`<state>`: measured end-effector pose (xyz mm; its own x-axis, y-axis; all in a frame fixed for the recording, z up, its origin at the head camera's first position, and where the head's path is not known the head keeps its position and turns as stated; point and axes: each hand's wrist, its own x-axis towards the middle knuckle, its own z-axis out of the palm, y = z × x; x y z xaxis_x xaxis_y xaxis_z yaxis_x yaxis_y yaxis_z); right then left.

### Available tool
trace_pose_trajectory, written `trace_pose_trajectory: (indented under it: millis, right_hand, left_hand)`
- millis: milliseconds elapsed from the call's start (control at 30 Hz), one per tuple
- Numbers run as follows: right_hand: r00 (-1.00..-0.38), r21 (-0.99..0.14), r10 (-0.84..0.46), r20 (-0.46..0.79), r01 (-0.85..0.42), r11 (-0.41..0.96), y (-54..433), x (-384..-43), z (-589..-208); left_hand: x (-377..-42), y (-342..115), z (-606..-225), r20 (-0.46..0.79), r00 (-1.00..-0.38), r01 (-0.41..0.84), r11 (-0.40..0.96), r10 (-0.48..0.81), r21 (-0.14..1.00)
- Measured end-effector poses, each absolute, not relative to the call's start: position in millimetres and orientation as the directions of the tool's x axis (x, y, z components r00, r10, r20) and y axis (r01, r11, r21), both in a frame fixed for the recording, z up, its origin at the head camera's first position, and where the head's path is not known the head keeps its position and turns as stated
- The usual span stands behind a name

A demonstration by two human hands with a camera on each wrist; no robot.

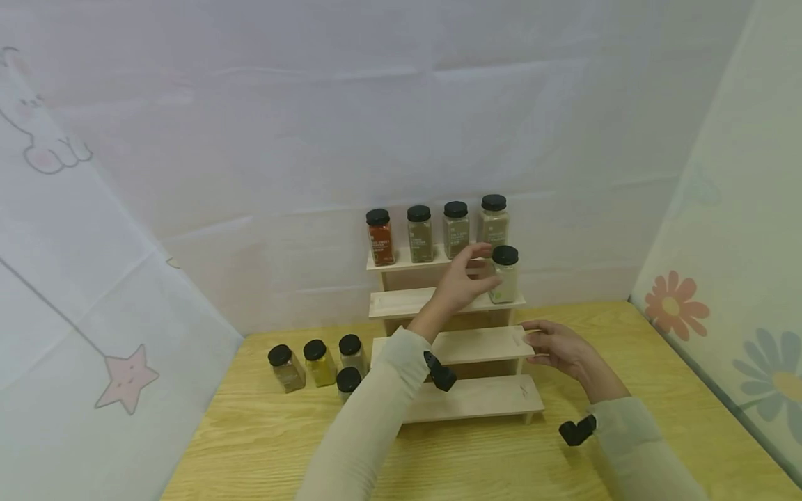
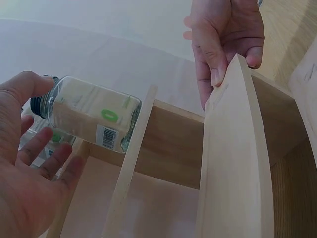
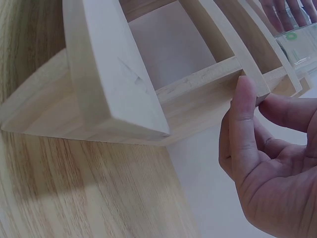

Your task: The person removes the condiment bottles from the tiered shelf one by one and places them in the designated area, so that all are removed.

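Head: holds left hand [image 1: 462, 284] beside a black-lidded spice jar [image 1: 504, 284], upright on the second-highest tier [image 1: 401, 302] of the wooden rack [image 1: 473, 400]; pinches the next tier down [image 1: 476, 344] with right hand [image 1: 560, 349]; left wrist: spreads loose fingers [image 2: 54, 161] near the lid [image 2: 36, 105]; right wrist: grasps that tier's end between thumb [image 3: 288, 112] and fingers.

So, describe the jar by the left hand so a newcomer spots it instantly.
Find the wooden rack on the table, then its second tier from the top. At its right end, beside the left hand, stands a black-lidded jar with pale contents. Unlike the four jars on the top tier, it is the only one visible on its level.
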<state>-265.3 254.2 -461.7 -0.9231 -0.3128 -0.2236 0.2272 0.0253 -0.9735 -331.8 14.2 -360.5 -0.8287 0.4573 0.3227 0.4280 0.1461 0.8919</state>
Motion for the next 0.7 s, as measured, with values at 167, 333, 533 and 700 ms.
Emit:
trace_pose_trajectory:
  millis: [167, 333, 533, 700]
  right_hand:
    - [-0.922, -0.972, -0.313, -0.229, 0.232, 0.026, 254.2, -265.0, -461.8]
    - [-0.921, -0.973, -0.315, -0.227, 0.23, 0.028, 254.2, -266.2, -461.0]
    - [-0.922, -0.972, -0.311, -0.231, 0.235, 0.026, 254.5, -266.3, -460.5]
    - [-0.92, -0.972, -0.314, -0.232, 0.233, 0.035, 254.8, -265.8, -461.1]
  left_hand:
    - [-332.7, 21.0, -360.1, 0.31, -0.837, 0.421, 0.168, 0.451, 0.892]
    - [-333.7, 27.3, -358.3, 0.296, -0.846, 0.41, 0.187, 0.443, 0.893]
    - [-333.5, 34.2, -357.6, 0.276, -0.857, 0.401, 0.228, 0.434, 0.887]
    - [-333.0, 37.9, -359.6, 0.253, -0.873, 0.381, 0.259, 0.417, 0.888]
